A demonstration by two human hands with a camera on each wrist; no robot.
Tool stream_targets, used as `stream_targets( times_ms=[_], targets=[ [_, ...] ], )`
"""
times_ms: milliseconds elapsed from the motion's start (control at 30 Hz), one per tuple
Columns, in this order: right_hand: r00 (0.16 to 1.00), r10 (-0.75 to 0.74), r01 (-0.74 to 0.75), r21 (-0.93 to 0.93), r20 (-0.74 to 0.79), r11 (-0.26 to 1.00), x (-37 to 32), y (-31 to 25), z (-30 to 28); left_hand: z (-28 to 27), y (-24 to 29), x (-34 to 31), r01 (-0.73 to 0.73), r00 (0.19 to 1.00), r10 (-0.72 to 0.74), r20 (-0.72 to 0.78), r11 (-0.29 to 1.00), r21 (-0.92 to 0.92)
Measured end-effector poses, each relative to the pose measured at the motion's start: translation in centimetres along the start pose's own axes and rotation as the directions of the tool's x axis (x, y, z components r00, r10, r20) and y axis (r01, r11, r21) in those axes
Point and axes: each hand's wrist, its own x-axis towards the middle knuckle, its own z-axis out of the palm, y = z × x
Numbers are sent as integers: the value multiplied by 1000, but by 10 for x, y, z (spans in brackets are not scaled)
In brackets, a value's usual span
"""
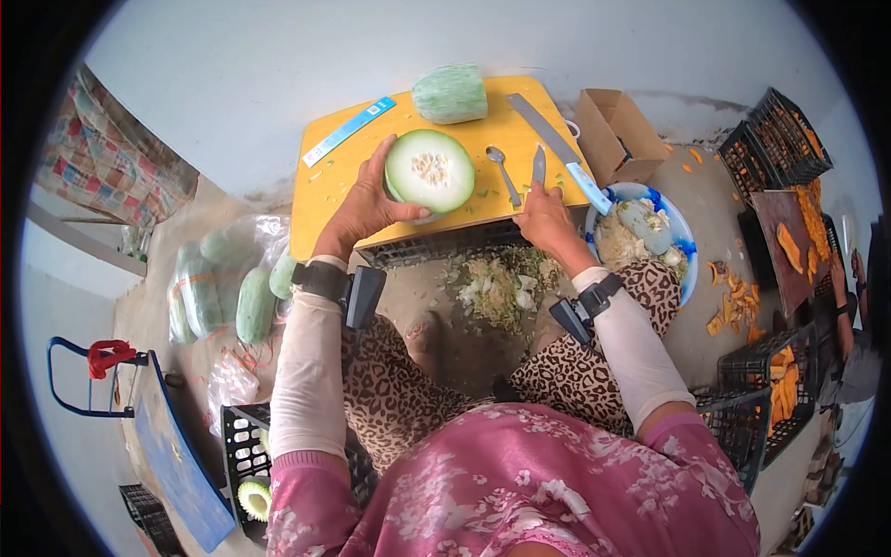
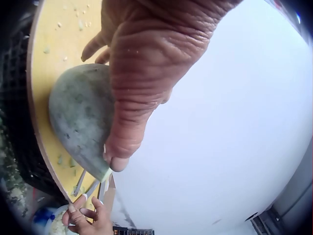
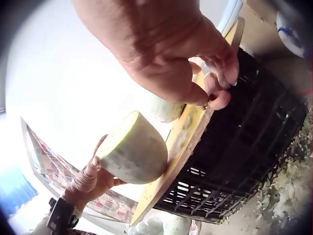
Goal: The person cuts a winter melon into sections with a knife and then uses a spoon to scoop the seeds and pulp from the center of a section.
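My left hand (image 1: pixel 365 206) grips a cut winter melon (image 1: pixel 405 176) at its side, thumb along the near edge and fingers behind. Its white cut face with seeds in the middle is turned up toward the head camera. The pale green rind (image 2: pixel 80 115) fills the left wrist view. At the table's front edge, my right hand (image 1: pixel 548 221) holds a small knife (image 1: pixel 539 165) by its handle, which the fingers mostly hide; the blade points away from me. A metal spoon (image 1: pixel 504 174) lies just left of the knife. Curled fingers (image 3: pixel 222 100) show in the right wrist view.
On the yellow table (image 1: pixel 329 209) are another melon piece (image 1: pixel 450 93), a large blue-handled knife (image 1: pixel 548 130) and a blue-and-white strip (image 1: pixel 349 132). A basin (image 1: pixel 688 243) of pulp stands right, beside a cardboard box (image 1: pixel 617 130). Bagged whole melons (image 1: pixel 200 292) lie left; scraps (image 1: pixel 497 292) cover the floor ahead.
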Motion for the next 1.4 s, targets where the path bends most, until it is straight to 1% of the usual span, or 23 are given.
stream_targets(
  times_ms=[167,267,300,400,500,567,600,633,667,700,733,800,833,867,900,933,1000,1033,1133,1167,1267,1300,1400],
  targets=[
    [999,17,-16,29,-38,999,8,12,7,4,-6,2,-29,999,30,14,998,-56],
    [998,65,-64,25,-16,998,3,5,0,8,-3,5,-37,999,37,29,999,-5],
    [997,75,-75,26,-1,997,2,1,-1,8,3,7,-32,998,30,59,999,33],
    [998,38,-38,16,-54,999,8,8,9,19,18,14,-45,996,34,83,991,126],
    [997,57,-52,86,-52,995,10,8,6,32,37,20,73,990,-108,93,943,326],
    [995,-28,37,100,-94,994,25,34,21,38,35,26,97,990,-123,69,948,304],
    [991,-67,79,107,-118,991,25,33,22,41,35,28,104,990,-127,59,950,293],
    [984,-17,22,25,-177,999,22,35,22,43,35,30,124,987,-148,58,944,307],
    [993,90,-73,196,-78,978,23,35,15,42,34,31,114,989,-135,55,950,291],
    [984,175,-179,350,42,920,26,42,8,44,27,34,108,991,-125,47,955,275],
    [955,236,-294,474,179,830,26,40,1,44,21,35,108,992,-121,35,960,260],
    [967,250,-195,752,41,630,14,33,-4,46,10,40,91,995,-96,9,966,241],
    [980,198,-114,781,-13,615,15,36,-3,47,6,40,87,996,-87,-8,969,232],
    [987,147,-36,806,-64,591,20,41,-2,43,14,36,123,992,-127,2,966,225],
    [995,73,23,858,-70,513,16,39,-4,40,21,33,156,987,-162,9,963,222],
    [997,8,67,902,-78,426,11,33,-8,46,12,37,158,987,-157,-25,962,224],
    [998,-19,56,933,-53,355,5,15,-10,44,20,34,249,968,-248,-27,954,167],
    [999,-25,52,947,-47,318,3,9,-7,46,18,34,269,963,-266,-41,949,166],
    [995,-81,-39,968,61,247,7,5,-1,48,18,33,287,958,-280,-68,944,162],
    [991,-107,-47,966,77,253,13,9,4,48,17,34,286,958,-278,-75,945,159],
    [996,-20,-81,958,90,275,4,-11,7,52,4,43,234,971,-218,-101,954,187],
    [994,-73,-62,958,85,279,1,-16,7,55,5,44,242,967,-220,-125,948,206],
    [990,-33,-122,950,137,287,-5,-30,4,52,20,36,269,963,-256,-86,934,236]
  ],
)
